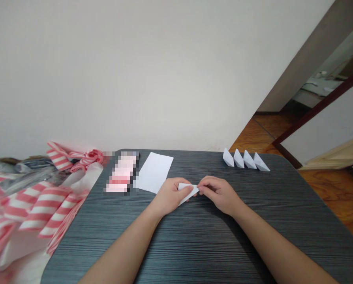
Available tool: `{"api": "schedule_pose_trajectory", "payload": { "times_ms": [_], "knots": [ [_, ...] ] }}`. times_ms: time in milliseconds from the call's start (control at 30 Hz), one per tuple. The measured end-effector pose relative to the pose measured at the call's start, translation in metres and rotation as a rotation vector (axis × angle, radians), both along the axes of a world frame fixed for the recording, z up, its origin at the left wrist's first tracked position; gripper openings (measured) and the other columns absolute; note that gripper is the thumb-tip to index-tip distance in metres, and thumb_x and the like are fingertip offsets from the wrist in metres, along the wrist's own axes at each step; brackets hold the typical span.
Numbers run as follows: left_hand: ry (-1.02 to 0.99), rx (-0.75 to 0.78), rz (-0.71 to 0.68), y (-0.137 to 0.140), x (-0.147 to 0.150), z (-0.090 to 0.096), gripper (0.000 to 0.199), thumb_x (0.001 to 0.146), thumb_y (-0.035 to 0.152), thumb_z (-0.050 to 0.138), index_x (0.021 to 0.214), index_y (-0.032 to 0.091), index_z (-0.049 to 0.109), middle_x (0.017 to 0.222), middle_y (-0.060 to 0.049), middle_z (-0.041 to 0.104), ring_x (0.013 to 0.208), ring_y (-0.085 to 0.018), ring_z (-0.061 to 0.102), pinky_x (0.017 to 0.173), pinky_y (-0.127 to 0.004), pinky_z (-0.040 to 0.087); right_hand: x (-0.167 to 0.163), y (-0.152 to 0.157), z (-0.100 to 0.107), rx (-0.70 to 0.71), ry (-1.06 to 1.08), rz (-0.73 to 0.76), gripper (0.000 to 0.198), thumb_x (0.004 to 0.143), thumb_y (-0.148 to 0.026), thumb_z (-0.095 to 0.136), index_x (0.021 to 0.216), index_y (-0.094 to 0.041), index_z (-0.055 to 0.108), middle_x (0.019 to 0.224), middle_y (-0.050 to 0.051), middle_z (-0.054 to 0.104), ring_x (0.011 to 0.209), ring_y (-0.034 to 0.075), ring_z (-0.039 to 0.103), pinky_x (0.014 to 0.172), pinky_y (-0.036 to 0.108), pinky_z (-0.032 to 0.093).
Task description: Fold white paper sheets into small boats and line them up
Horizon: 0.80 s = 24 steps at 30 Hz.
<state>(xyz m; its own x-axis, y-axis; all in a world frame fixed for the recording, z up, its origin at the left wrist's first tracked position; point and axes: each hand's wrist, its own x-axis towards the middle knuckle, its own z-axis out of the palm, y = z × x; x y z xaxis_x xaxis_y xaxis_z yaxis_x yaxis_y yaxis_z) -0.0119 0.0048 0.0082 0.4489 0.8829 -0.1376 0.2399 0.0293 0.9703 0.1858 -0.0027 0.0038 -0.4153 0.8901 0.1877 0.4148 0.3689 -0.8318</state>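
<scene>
Between my two hands, above the dark table, is a folded piece of white paper (186, 193) with a pointed, triangular outline. My left hand (172, 195) grips it, thumb laid across the top and fingers behind it. The fingertips of my right hand (218, 193) pinch its right-hand tip. Part of the paper is hidden by the left thumb and fingers. Just beyond my left hand lies a flat white sheet of paper (155, 171), its near edge slightly uneven. Several folded white paper shapes (238, 158) with pointed tops stand in a row at the far right.
The dark wood-grain table (176, 244) has rounded corners and meets a pale wall (164, 79) at the back. A blurred-out phone-like object (121, 171) lies at the back left. Red-and-white striped fabric (43, 205) is heaped left of the table. Wooden flooring (339, 197) shows at right.
</scene>
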Motion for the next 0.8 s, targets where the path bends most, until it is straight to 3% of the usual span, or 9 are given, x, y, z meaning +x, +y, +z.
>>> {"api": "schedule_pose_trajectory", "payload": {
  "times_ms": [100, 167, 333, 800],
  "knots": [
    [0.044, 0.016, 0.003, 0.000, 0.000, 0.003, 0.031, 0.083, 0.039, 0.049, 0.081, 0.015, 0.068, 0.065, -0.003, 0.065, 0.057, -0.012, 0.055, 0.050, -0.021, 0.038, -0.004, -0.001, -0.007, -0.093, 0.083, -0.077, 0.006, 0.085, -0.020, 0.052, 0.086, -0.020, 0.058, 0.078, 0.002, 0.063, 0.073, 0.015, 0.058, 0.069, 0.028, 0.044],
    [0.059, 0.036, 0.010, 0.000, 0.000, 0.003, 0.031, 0.083, 0.039, 0.048, 0.082, 0.015, 0.068, 0.066, -0.003, 0.065, 0.058, -0.013, 0.056, 0.051, -0.021, 0.038, -0.005, -0.001, -0.012, -0.164, 0.176, -0.113, 0.013, 0.084, -0.021, 0.054, 0.097, -0.020, 0.052, 0.075, 0.001, 0.062, 0.069, 0.015, 0.058, 0.065, 0.027, 0.044],
    [0.046, 0.046, 0.011, 0.001, 0.000, -0.001, 0.031, 0.082, 0.039, 0.049, 0.084, 0.014, 0.067, 0.067, -0.004, 0.065, 0.060, -0.014, 0.057, 0.053, -0.022, 0.039, -0.003, 0.000, -0.012, -0.309, 0.206, -0.055, 0.016, 0.082, -0.024, 0.055, 0.097, -0.017, 0.057, 0.074, 0.002, 0.062, 0.066, 0.014, 0.057, 0.063, 0.026, 0.044],
    [0.110, 0.115, -0.007, -0.001, 0.001, -0.001, 0.031, 0.083, 0.039, 0.047, 0.078, 0.015, 0.067, 0.067, -0.003, 0.063, 0.060, -0.013, 0.053, 0.053, -0.021, 0.037, -0.001, 0.001, -0.008, -0.305, 0.032, -0.080, 0.020, 0.084, -0.032, 0.054, 0.081, -0.016, 0.066, 0.062, 0.001, 0.061, 0.058, 0.013, 0.055, 0.057, 0.023, 0.042]
  ]
}}
